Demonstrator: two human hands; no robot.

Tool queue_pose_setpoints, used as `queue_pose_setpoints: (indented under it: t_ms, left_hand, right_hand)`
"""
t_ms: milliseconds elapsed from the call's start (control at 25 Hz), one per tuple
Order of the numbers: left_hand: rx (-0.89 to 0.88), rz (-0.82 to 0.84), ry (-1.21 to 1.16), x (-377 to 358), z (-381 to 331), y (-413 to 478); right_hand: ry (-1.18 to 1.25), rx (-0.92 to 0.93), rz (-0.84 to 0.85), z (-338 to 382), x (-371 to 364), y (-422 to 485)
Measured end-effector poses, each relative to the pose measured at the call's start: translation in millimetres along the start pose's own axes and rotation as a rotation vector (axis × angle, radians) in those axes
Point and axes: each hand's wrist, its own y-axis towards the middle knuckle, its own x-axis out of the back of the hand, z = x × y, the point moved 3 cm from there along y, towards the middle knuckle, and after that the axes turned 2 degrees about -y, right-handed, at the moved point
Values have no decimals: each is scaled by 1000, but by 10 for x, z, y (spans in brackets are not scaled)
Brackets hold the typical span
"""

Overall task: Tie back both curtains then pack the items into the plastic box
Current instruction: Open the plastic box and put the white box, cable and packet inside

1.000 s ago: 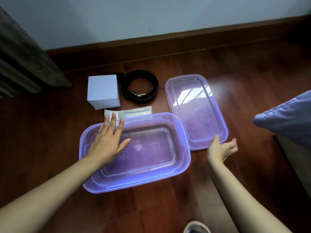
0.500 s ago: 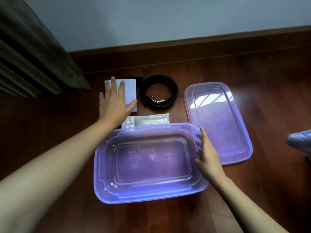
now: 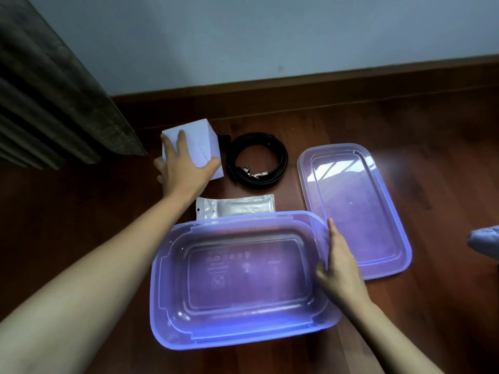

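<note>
An empty translucent purple plastic box (image 3: 172, 292) stands on the wooden floor in front of me. Its lid (image 3: 356, 211) lies flat to the right of it. My right hand (image 3: 339, 263) holds the box's right rim, thumb inside the wall. Behind the box lie a silver zip pouch (image 3: 243, 209), a coiled black belt (image 3: 256, 160) and a white cardboard box (image 3: 202, 141). My left hand (image 3: 181, 166) grips the white box from above, fingers over its left side and thumb on its near right edge. The white box looks tilted.
A dark grey curtain (image 3: 54, 103) hangs at the left, reaching the floor. A wooden skirting board (image 3: 324, 95) and a pale wall run behind the items. A blue fabric corner (image 3: 486, 241) shows at the right edge.
My left hand went from the plastic box to the white box and now grips it. My right hand moved left and took hold of the plastic box's right rim.
</note>
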Motion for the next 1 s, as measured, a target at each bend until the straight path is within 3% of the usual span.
queue_pose_setpoints:
  t_ms: [80,200,280,360,440,520,600,760,880,1000]
  left_hand:
    - [-63,-57,-161,204,-50,-74]
    - [3,25,-938,464,-188,-308]
    - [203,252,-1383,476,-272,-549]
    - [315,516,-1517,436,-324,-864]
    - [377,758,-1537,331,-333,-1130]
    - [433,870,-1441,205,-290,-1287]
    - [447,780,-1340,150,-217,-1308]
    - [187,476,-1032,267,-40,-1204]
    - [102,544,-838,345,115,-1206]
    - [-157,704,-522,408,200,-1190]
  right_hand:
    - [-108,113,-145,129,79,-11]
    - [51,230,-255,494,229,24]
    - [337,143,-85,771,268,55]
    - [723,-57,190,987,180,25]
    - [918,-140,315,1092,113,-13]
    - [995,-133,290,1101,100,-32]
    - [1063,-146,246,1065,142,-39]
    - [996,-99,280,1044,157,-142]
    - [936,-72,301,1020,37,-246]
    - [825,-39,382,954,-64,-320]
